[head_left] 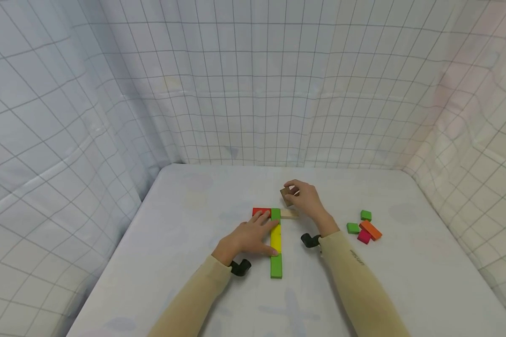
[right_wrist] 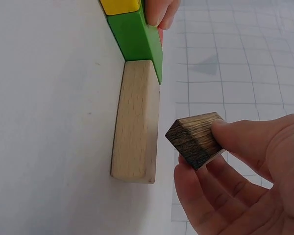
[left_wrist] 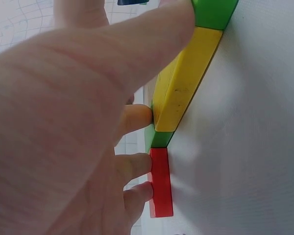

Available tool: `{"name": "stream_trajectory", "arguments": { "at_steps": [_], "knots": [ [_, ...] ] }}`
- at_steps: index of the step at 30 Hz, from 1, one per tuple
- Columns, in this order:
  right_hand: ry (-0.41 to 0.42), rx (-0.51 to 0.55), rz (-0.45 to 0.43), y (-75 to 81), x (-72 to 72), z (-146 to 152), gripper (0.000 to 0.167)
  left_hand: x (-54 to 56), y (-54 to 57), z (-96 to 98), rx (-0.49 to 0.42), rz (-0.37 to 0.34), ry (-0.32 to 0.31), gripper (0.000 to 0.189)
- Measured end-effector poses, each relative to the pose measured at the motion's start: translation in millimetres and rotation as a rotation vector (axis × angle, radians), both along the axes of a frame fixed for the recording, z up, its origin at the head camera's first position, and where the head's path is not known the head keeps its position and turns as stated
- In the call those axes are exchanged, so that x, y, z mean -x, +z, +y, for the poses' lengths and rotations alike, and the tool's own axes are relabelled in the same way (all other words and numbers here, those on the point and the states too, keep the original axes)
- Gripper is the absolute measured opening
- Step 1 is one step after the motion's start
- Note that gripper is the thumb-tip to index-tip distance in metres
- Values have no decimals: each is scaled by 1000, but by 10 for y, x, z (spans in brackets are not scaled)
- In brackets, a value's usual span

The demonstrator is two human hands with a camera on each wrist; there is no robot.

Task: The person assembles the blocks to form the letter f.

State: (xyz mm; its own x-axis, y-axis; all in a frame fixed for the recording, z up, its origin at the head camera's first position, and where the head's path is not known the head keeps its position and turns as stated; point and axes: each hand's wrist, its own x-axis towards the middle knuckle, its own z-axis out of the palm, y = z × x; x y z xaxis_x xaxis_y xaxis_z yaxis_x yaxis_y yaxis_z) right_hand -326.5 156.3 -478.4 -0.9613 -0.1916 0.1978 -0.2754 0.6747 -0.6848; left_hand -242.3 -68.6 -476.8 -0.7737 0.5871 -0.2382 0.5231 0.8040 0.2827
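My right hand [head_left: 307, 199] pinches a dark brown wooden block [right_wrist: 198, 137] between thumb and fingers, just beyond the pale wooden block [right_wrist: 134, 122]. With fingers spread, my left hand [head_left: 249, 236] rests on the laid blocks. Its fingertips touch the red block [left_wrist: 160, 183], and its thumb lies along the yellow block [head_left: 276, 238]. A green block [head_left: 276, 214] joins the red and pale blocks at the far end, and another green block [head_left: 276, 266] continues the column toward me. Together the laid blocks make a T shape, flat on the white table.
On the right of the table [head_left: 185, 201] lies a loose group: two small green blocks [head_left: 353, 228], an orange block [head_left: 371, 230] and a crimson block [head_left: 364, 236]. Grid-patterned white curtains [head_left: 244, 93] enclose the table at the back and sides.
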Motion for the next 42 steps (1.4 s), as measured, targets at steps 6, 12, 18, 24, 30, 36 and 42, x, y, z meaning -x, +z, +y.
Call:
{"name": "stream_trajectory", "arguments": {
  "at_steps": [6,12,18,24,30,36,42],
  "knots": [
    [6,19,-2,5,25,-91,33,-6,29,-5,2,2,-3,94],
    [16,41,-27,-28,50,-148,33,-22,39,-4,-4,5,-5,94],
    [7,68,-51,-59,96,-200,32,-28,41,-10,-7,20,-11,94],
    [12,95,-142,-89,132,-252,30,-33,44,-25,-26,18,-15,93],
    [-2,110,-175,-119,140,-277,30,-39,33,-33,-35,16,-16,93],
    [-29,99,-187,-84,108,-301,29,-50,66,-30,-51,13,-17,93],
    [-26,62,-201,-106,122,-295,30,-57,72,-24,-35,13,-16,92]
  ]
}}
